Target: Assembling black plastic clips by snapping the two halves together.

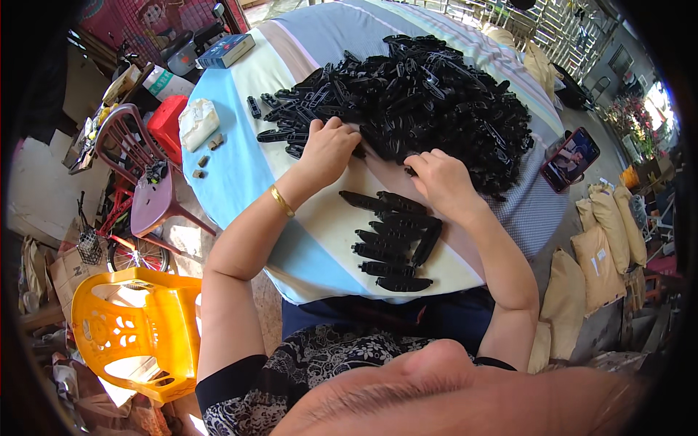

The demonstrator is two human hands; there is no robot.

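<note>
Black plastic parts (422, 94) lie heaped on the far half of the table (240, 167), and we have both hands at the heap's near edge. Our left hand (329, 149), gold bangle (282, 200) on the wrist, curls its fingers narrow into the parts at the heap's left side; we can't tell if it actually holds one. Our right hand (442, 182) pinches narrow on a small black piece (411, 171) just below the heap. A row of sorted parts (392, 236) sits on the cloth between our forearms, close to the near edge. Table is round, covered with a striped cloth in blue, cream and grey. A white lump (198, 122) and small tan blocks (211, 145) lie at its left, a blue box (227, 51) far left, a phone (571, 158) at the right edge. Room is cluttered: orange chair (138, 327) and maroon chair (145, 182) at left, tan sacks (603, 247) at right, a metal grille behind.
</note>
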